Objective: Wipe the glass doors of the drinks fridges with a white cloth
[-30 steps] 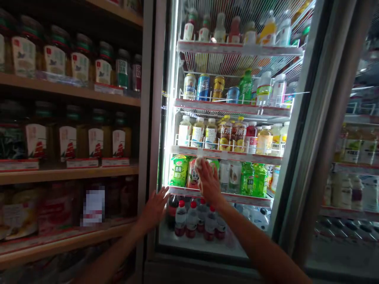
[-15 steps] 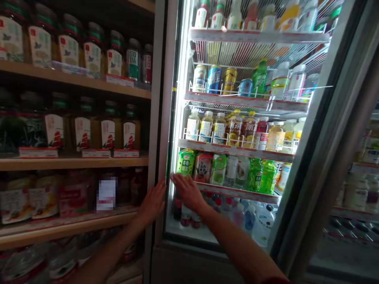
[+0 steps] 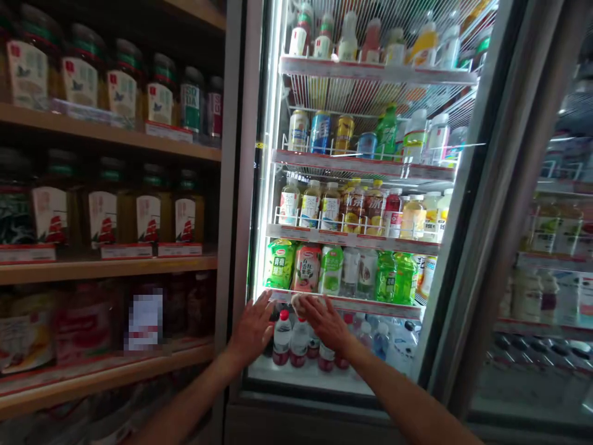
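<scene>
My left hand [image 3: 252,327] is in front of the lit drinks fridge, near its left frame, with fingers stretched and apart. My right hand [image 3: 328,322] reaches in from the right, just below the fourth shelf's price strip [image 3: 365,306]; its fingers are extended. A small pale patch shows at its fingertips, and I cannot tell if it is a reflection or an object. Behind the hands stand small bottles with red caps [image 3: 282,340]. Just above are a green tea bottle [image 3: 280,264] and a red tea bottle [image 3: 306,269]. Whether either hand touches glass is unclear.
Left of the fridge's metal frame [image 3: 234,185] are wooden shelves [image 3: 106,264] of large juice bottles. Upper fridge shelves carry cans [image 3: 319,133] and bottled drinks. A dark upright door frame [image 3: 477,204] stands at the right, with another fridge section beyond.
My left hand has moved right, off the metal frame to in front of the fridge's contents. My right hand has moved right and slightly lower. The view has shifted slightly right.
</scene>
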A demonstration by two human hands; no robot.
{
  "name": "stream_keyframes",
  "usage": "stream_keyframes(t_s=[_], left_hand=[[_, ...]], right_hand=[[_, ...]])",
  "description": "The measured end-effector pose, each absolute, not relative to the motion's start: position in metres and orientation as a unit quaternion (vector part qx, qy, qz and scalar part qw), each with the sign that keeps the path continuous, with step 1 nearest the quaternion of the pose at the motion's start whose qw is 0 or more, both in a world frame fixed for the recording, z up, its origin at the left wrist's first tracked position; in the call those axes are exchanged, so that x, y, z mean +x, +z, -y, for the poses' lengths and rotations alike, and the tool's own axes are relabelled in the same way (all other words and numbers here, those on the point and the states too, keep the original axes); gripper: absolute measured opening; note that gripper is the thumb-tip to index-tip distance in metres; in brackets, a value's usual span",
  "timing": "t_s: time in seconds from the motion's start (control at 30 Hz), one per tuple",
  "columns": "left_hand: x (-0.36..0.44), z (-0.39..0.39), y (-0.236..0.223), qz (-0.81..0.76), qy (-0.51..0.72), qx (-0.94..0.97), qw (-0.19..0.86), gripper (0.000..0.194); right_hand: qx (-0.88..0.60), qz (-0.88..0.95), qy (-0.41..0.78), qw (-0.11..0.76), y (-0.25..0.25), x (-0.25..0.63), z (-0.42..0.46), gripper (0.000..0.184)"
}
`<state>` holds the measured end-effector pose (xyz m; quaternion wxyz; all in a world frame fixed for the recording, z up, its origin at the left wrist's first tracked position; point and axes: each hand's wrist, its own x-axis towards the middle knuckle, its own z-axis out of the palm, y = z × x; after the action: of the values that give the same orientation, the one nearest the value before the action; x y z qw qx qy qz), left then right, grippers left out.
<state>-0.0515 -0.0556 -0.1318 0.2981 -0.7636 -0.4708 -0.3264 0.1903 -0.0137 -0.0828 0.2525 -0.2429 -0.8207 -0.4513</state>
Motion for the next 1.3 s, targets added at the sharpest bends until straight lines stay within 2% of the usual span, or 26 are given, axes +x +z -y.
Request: stream_keyframes(t_s=[0.17, 0.23, 0.33, 0.4, 0.53, 0.6, 0.8, 0.87, 1.0, 1.07, 1.2, 1.3], left_hand=[[-0.018, 0.051, -0.122, 0.476, -0.345, -0.752, 0.299, 0.053], [-0.005, 0.050, -0.121, 0.461, -0.338, -0.761, 0.308, 0.055], [0.012, 0.052, -0.121, 0.450, -0.325, -0.770, 0.314, 0.056], [0.019, 0.053, -0.121, 0.454, -0.323, -0.772, 0.305, 0.055], [0.034, 0.053, -0.117, 0.458, -0.334, -0.774, 0.281, 0.058], [0.041, 0.052, -0.117, 0.458, -0.337, -0.774, 0.279, 0.060], [0.055, 0.052, -0.130, 0.439, -0.304, -0.792, 0.296, 0.059], [0.060, 0.050, -0.130, 0.439, -0.308, -0.789, 0.299, 0.060], [0.075, 0.044, -0.127, 0.435, -0.326, -0.785, 0.297, 0.058], [0.079, 0.043, -0.130, 0.429, -0.329, -0.785, 0.302, 0.057], [0.079, 0.045, -0.138, 0.413, -0.320, -0.793, 0.314, 0.059], [0.082, 0.046, -0.132, 0.411, -0.322, -0.793, 0.314, 0.058]], right_hand=[[-0.428, 0.673, -0.434, 0.420, -0.035, 0.225, 0.006, 0.056], [-0.426, 0.688, -0.430, 0.400, -0.045, 0.232, 0.011, 0.057], [-0.359, 0.773, -0.432, 0.296, -0.091, 0.242, 0.025, 0.061], [-0.338, 0.796, -0.425, 0.269, -0.103, 0.248, 0.030, 0.062], [-0.450, 0.693, -0.397, 0.399, -0.055, 0.251, 0.019, 0.059], [-0.469, 0.665, -0.397, 0.425, -0.042, 0.253, 0.015, 0.058], [-0.355, 0.781, -0.439, 0.268, -0.109, 0.283, 0.030, 0.057], [-0.380, 0.757, -0.447, 0.288, -0.097, 0.293, 0.027, 0.054], [-0.495, 0.630, -0.433, 0.413, -0.051, 0.301, 0.016, 0.054], [-0.488, 0.643, -0.433, 0.400, -0.065, 0.305, 0.019, 0.055], [-0.407, 0.738, -0.449, 0.298, -0.126, 0.320, 0.033, 0.057], [-0.445, 0.710, -0.443, 0.320, -0.106, 0.335, 0.028, 0.056]])
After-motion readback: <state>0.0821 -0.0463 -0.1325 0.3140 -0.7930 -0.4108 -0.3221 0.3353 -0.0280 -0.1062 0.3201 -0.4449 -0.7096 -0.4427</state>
